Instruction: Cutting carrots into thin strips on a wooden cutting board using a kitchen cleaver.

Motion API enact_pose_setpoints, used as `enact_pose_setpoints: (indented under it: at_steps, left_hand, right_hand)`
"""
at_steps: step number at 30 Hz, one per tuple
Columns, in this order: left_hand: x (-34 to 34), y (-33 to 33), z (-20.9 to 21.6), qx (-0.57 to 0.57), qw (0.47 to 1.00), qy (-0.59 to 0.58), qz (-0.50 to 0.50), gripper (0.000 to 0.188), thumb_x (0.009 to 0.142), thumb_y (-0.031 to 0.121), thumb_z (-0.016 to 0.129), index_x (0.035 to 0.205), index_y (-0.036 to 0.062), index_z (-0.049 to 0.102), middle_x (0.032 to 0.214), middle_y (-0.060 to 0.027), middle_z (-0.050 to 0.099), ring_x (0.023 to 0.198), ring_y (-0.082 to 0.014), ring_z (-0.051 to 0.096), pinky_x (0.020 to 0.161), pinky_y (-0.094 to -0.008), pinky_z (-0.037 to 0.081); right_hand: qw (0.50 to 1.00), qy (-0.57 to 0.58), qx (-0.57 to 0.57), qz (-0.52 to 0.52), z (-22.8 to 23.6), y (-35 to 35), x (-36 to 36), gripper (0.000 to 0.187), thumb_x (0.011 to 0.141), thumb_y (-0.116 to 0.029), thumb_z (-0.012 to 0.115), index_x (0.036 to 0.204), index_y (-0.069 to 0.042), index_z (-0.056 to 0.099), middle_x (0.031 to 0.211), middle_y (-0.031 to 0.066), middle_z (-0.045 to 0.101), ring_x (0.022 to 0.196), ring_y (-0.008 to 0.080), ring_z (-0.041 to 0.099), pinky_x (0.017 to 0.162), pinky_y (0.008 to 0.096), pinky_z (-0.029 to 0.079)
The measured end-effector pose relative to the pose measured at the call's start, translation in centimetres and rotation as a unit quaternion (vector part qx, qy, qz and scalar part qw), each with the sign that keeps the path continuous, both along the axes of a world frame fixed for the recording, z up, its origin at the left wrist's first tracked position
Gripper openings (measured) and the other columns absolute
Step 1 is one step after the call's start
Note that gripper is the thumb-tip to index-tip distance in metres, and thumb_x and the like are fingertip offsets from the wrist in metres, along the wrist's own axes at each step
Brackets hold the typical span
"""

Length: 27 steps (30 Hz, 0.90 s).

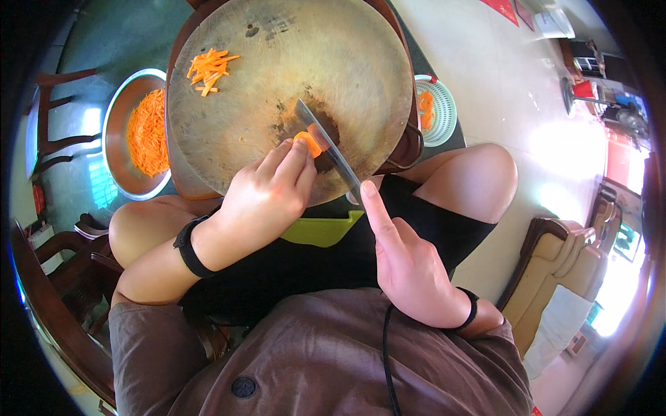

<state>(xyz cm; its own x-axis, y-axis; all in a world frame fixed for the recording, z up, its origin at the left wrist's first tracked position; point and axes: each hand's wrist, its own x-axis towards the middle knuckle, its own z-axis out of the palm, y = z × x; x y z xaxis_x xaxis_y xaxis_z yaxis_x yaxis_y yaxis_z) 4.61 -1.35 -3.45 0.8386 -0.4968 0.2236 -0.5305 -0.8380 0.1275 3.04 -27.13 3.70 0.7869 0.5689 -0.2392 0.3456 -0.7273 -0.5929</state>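
On the round wooden chopping board lies a short piece of carrot, near the board's dark worn patch. The fingertips of my left hand are bent and pinch the carrot against the wood. My right hand grips a knife, its index finger stretched along the top; the handle is hidden in the palm. The blade slants up to the left, right beside the carrot. A small heap of carrot strips rests at the board's far left.
Left of the board stands a metal bowl of shredded carrot. A pale green basket with carrot pieces sits at the right. Something yellow-green shows below the board's near edge, between my knees. Wooden chairs stand at the left, a beige sofa at the right.
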Motion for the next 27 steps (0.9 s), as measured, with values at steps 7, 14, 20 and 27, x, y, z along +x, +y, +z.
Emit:
enact_pose_setpoints:
  at_steps: [7,14,20,27]
  left_hand:
    - [0.1,-0.2,0.2,0.004,1.000,-0.011,0.002,0.031,0.082,0.007,0.072,0.109,-0.0061,0.074,0.119,-0.0180,0.072,0.110,-0.0260,0.074,0.079,-0.0299,0.065]
    - [0.4,-0.5,0.4,-0.005,1.000,-0.007,0.008,0.031,0.077,0.009,0.072,0.106,-0.0037,0.075,0.119,-0.0153,0.073,0.119,-0.0277,0.071,0.082,-0.0300,0.064]
    - [0.5,-0.7,0.8,-0.015,0.999,0.028,0.011,0.038,0.075,0.009,0.073,0.111,-0.0037,0.076,0.118,-0.0143,0.073,0.119,-0.0300,0.070,0.087,-0.0333,0.064]
    - [0.8,-1.0,1.2,-0.014,0.999,0.036,0.010,0.043,0.071,0.009,0.073,0.113,-0.0030,0.076,0.118,-0.0134,0.073,0.116,-0.0294,0.071,0.088,-0.0337,0.064]
  right_hand:
    - [0.999,0.033,-0.032,0.014,0.6,0.2,0.2,0.086,0.094,0.011,0.059,0.173,-0.010,0.032,0.078,0.0153,0.055,0.061,0.0335,0.061,0.059,0.0447,0.054]
    - [0.997,0.027,-0.064,0.036,0.5,0.4,-0.4,0.090,0.091,0.011,0.062,0.173,-0.009,0.031,0.079,0.0128,0.053,0.058,0.0308,0.058,0.058,0.0432,0.054]
    - [0.992,-0.082,-0.077,0.062,-0.8,0.5,-1.1,0.086,0.094,-0.007,0.063,0.174,-0.017,0.035,0.067,0.0015,0.042,0.044,0.0133,0.047,0.040,0.0312,0.045]
    - [0.985,-0.102,-0.113,0.080,-0.8,0.7,-1.2,0.087,0.092,-0.011,0.063,0.174,-0.021,0.036,0.065,-0.0018,0.037,0.043,0.0082,0.039,0.038,0.0269,0.039]
